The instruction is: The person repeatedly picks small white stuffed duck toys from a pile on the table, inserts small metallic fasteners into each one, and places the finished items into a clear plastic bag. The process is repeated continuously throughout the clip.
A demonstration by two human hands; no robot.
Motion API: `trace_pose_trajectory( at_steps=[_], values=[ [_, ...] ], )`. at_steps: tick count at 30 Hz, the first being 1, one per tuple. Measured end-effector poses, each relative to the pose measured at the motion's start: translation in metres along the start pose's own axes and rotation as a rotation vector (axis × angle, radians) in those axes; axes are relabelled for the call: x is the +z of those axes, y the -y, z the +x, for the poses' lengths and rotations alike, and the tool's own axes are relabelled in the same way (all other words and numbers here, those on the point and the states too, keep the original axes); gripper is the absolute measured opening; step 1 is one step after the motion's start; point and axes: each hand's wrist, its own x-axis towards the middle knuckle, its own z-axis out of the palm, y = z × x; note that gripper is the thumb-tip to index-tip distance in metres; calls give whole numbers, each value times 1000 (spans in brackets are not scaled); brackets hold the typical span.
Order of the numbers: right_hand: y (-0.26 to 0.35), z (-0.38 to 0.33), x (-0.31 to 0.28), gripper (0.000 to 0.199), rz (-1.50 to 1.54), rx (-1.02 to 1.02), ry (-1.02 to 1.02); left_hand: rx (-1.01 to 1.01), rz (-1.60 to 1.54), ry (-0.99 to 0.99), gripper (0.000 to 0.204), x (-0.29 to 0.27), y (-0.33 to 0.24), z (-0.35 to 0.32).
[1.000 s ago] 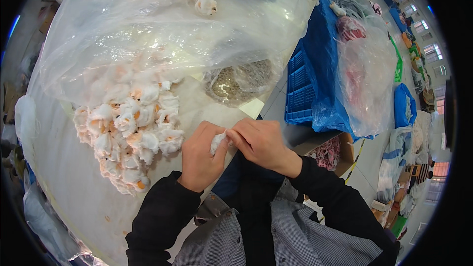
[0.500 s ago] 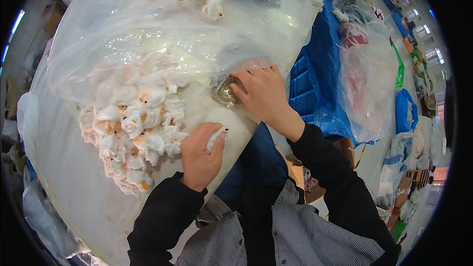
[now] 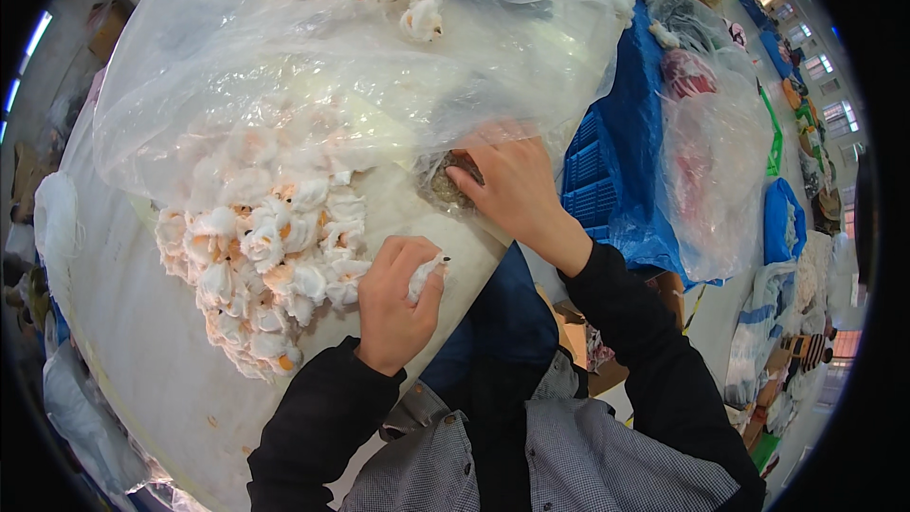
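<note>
Fluffy piece: a small white fluffy piece (image 3: 424,277) with a dark speck at its tip sits in the left hand (image 3: 393,308), low over the white table (image 3: 142,351), just beside the pile.
Left hand: fingers curled and pressed around the piece, thumb closing it in; it has stayed put over the last second.
Right hand: a second ago it was pinching the same piece together with the left; now the right hand (image 3: 512,192) has let go and moved up to a small clear bag of dark bits (image 3: 444,180), fingers bent and dipping into it. Whether anything is pinched between them I cannot tell.
Meaning: the two-handed work on the piece has paused and the piece rests with the left hand alone.
Pile: white and orange fluffy pieces (image 3: 256,265) heaped on the table, touching the left hand's side.
Around: a big clear plastic bag (image 3: 332,66) holding more pieces lies above; a blue crate (image 3: 590,180) stands at the right.
</note>
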Motion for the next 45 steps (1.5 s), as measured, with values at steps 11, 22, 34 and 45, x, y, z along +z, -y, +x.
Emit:
trace_pose_trajectory(
  at_steps=[11, 22, 34, 45],
  values=[
    [-4, -2, 6, 12, 50, 30, -11, -10, 5, -27, 14, 1, -1, -1],
    [32, -35, -32, 13, 889, 390, 132, -5, 1, -21, 15, 1, 3, -3],
    [47, -60, -33, 16, 1408, 597, 318, -14, -11, -14, 17, 0, 2, -4],
    [55, -59, -43, 11, 800, 303, 244, -38, 17, 5, 12, 3, 4, -5]
  ],
)
